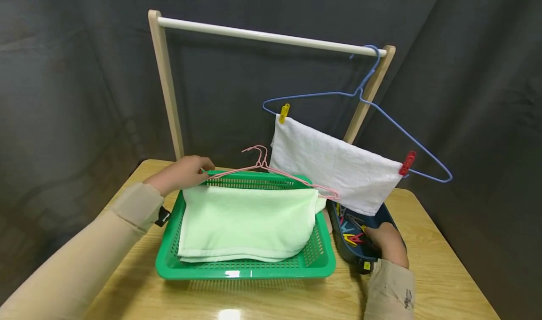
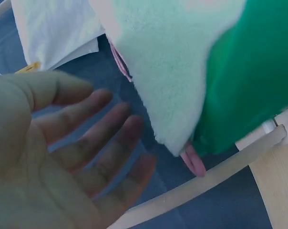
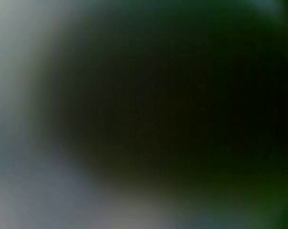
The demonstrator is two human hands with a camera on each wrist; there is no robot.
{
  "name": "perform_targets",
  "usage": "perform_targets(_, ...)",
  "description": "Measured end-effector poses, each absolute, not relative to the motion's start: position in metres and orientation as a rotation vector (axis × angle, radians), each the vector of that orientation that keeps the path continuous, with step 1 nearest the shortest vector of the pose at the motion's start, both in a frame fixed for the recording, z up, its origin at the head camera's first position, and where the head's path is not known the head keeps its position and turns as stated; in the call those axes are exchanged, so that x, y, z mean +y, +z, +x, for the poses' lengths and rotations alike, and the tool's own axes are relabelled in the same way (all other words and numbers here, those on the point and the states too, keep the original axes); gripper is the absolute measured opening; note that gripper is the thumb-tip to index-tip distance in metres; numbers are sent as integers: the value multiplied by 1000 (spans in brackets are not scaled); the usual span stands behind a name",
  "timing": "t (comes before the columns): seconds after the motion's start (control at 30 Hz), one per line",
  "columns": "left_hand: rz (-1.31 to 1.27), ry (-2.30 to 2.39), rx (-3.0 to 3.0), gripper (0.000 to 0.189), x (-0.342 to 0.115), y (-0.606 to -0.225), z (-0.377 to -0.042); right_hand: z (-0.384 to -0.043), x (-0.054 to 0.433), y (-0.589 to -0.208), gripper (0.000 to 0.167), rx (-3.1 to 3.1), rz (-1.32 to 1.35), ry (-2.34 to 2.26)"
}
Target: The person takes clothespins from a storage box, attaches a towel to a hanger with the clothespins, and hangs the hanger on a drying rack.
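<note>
My left hand [image 1: 186, 173], fingers loosely spread in the left wrist view, is over the back left corner of a green basket [image 1: 245, 275]. A folded pale green towel [image 1: 250, 223] lies across that basket. Behind the towel's back edge are pink hangers [image 1: 288, 173] with two hooks upright; one pink end [image 2: 193, 161] pokes out past the towel's corner near my left fingers. My right hand [image 1: 387, 242] reaches down into a dark blue bin [image 1: 345, 249] of clothespins [image 1: 353, 239]. Its fingertips are hidden among them, so I cannot tell whether they pinch one.
Behind the basket stands a wooden rack with a white rail [image 1: 262, 36]. From the rail's right end hangs a blue hanger [image 1: 313, 94], tilted down to the right. A white towel [image 1: 330, 162] is clipped to it with yellow [image 1: 284, 113] and red [image 1: 407, 163] clothespins, over the bin.
</note>
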State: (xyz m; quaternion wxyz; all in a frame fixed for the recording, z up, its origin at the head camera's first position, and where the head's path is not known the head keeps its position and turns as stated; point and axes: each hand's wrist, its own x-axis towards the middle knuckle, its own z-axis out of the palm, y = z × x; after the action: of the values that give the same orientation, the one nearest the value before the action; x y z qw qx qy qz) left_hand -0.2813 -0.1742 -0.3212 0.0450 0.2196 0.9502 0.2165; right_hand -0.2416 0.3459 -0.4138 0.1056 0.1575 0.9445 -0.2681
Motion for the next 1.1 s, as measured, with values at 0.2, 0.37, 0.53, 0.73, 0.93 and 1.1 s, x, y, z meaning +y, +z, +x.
perform_targets(0.2, 722, 545, 2885, 26, -166, -328, -292, -242, 347, -415, 55, 2784, 437, -842)
perform_targets(0.37, 717, 442, 2918, 21, -161, -333, -300, -239, 345, -411, 54, 2767, 434, -844)
perform_targets(0.53, 747, 368, 2938, 11, -158, -334, -303, -239, 343, -409, 58, 2741, 484, -878)
perform_targets(0.73, 727, 359, 2929, 4, -156, -334, -302, -239, 346, -412, 52, 2748, 464, -892)
perform_targets(0.93, 718, 371, 2913, 6, -158, -332, -300, -241, 349, -411, 47, 2773, 448, -889)
perform_targets(1.1, 696, 443, 2857, 8, -160, -330, -299, -239, 349, -411, 55, 2762, 446, -885)
